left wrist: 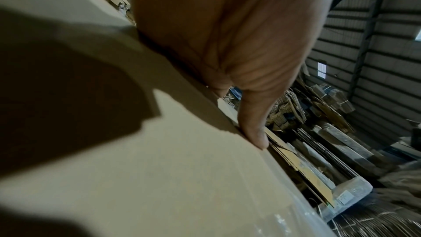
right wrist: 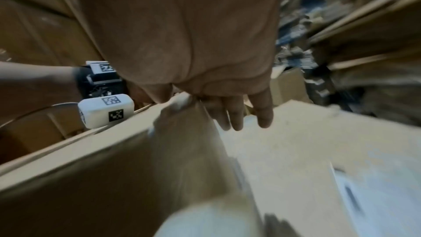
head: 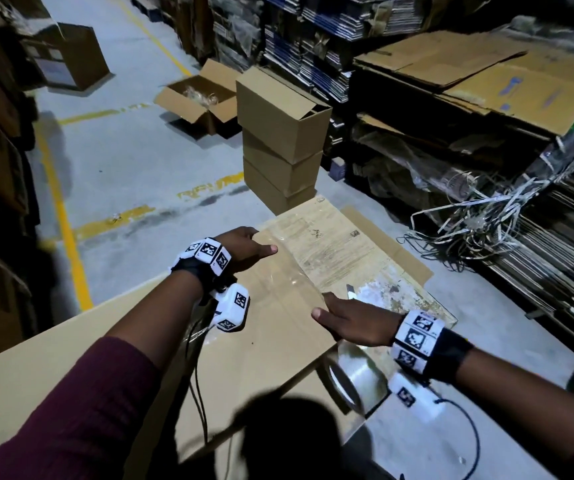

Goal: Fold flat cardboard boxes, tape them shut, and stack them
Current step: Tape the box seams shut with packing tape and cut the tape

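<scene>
A brown cardboard box stands in front of me with a glossy strip of clear tape across its top. My left hand grips the box's far left corner, thumb on top and fingers curled over the edge. My right hand lies on the right edge, thumb on top. Its straight fingers press down the box's side. A roll of clear tape sits just below the right wrist. A stack of three folded boxes stands on the floor beyond.
The box rests against a worn board where a small cutter lies. An open box sits on the floor further off. Shelves of flat cardboard and loose strapping fill the right. Yellow-lined concrete floor opens to the left.
</scene>
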